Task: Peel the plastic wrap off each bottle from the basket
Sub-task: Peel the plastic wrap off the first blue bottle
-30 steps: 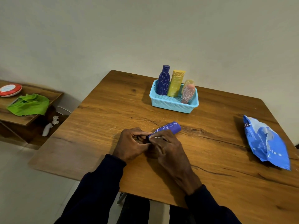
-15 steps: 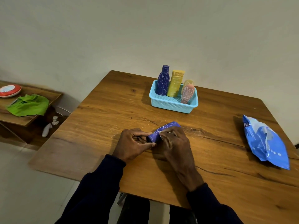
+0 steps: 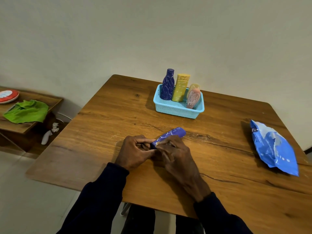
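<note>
Purple bottle (image 3: 172, 133) lies on the surface (image 3: 101, 132), far end toward 2 o'clock. I see the left hand (image 3: 133, 152) pinching its near end and the right hand (image 3: 177, 154) curled over its body. Basket (image 3: 175, 111) at 12 o'clock from the hands holds three upright bottles (image 3: 181, 88). Blue pouch (image 3: 273, 147) at 3 o'clock.

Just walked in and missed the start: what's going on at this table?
A person at the wooden table holds a purple bottle on its side. The left hand pinches its near end and the right hand grips over it, apparently starting to peel it. A dark blue bottle, a yellow bottle and a pink bottle stand in the light blue basket.
</note>
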